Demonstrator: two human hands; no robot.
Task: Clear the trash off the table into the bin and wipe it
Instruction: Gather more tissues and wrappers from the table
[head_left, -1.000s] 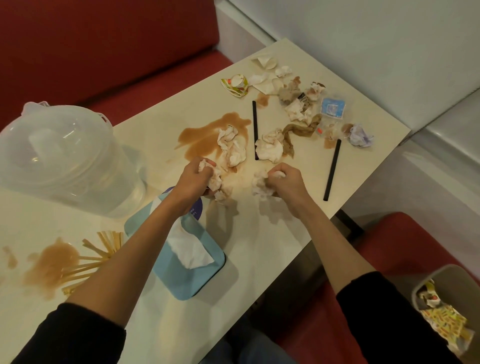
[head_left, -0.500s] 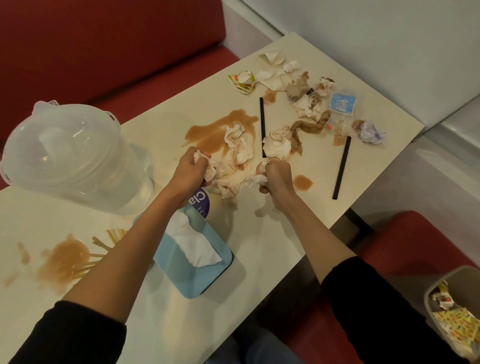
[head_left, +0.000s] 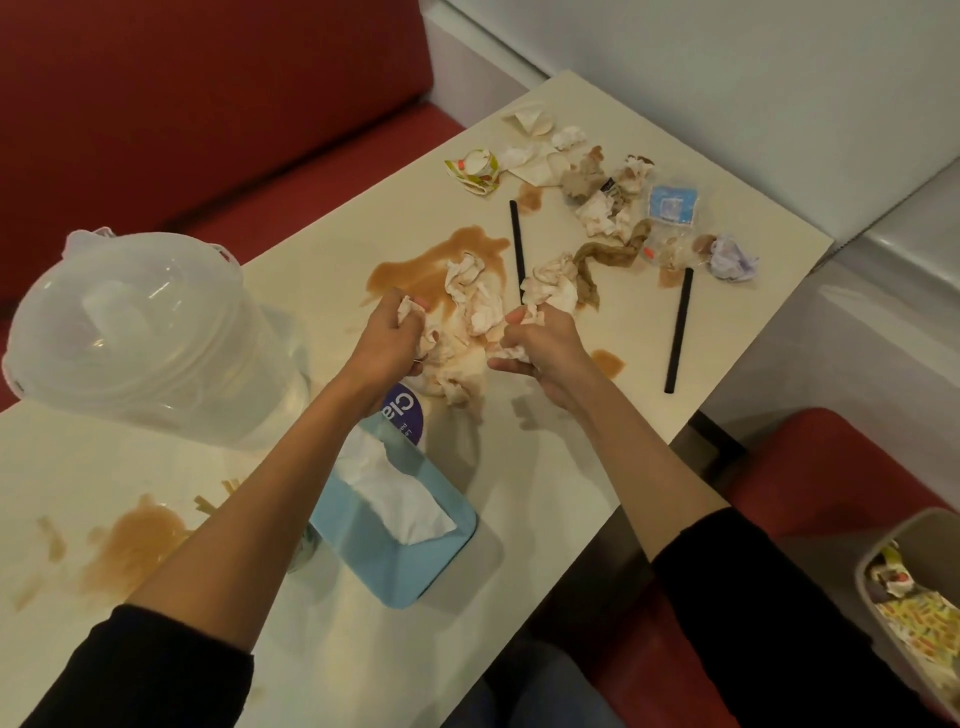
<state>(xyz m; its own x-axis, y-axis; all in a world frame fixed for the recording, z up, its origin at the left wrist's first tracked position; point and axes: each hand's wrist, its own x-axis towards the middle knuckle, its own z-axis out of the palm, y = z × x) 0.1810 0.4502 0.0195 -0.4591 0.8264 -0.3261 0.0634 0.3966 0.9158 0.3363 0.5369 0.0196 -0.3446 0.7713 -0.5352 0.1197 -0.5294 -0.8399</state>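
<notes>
My left hand (head_left: 387, 343) and my right hand (head_left: 540, 345) each grip a wad of stained, crumpled tissue (head_left: 457, 364) at the middle of the cream table (head_left: 545, 493). More wet tissue (head_left: 475, 291) lies just beyond, on a brown spill (head_left: 415, 270). Crumpled napkins and wrappers (head_left: 597, 197) are scattered at the far end, along with two black straws (head_left: 517, 249) (head_left: 678, 332). At the lower right stands the bin (head_left: 883, 551), with paper trash inside.
A blue tissue pack (head_left: 395, 540) lies under my left forearm. A clear lidded pitcher (head_left: 140, 332) stands at the left. A second brown spill (head_left: 135, 540) with wooden sticks is near the left front. A small spill (head_left: 608, 361) sits right of my right hand. Red seats flank the table.
Both hands have moved farther along the table and closer together, bunching the tissues toward the large spill. A small brown spot was uncovered right of my right hand.
</notes>
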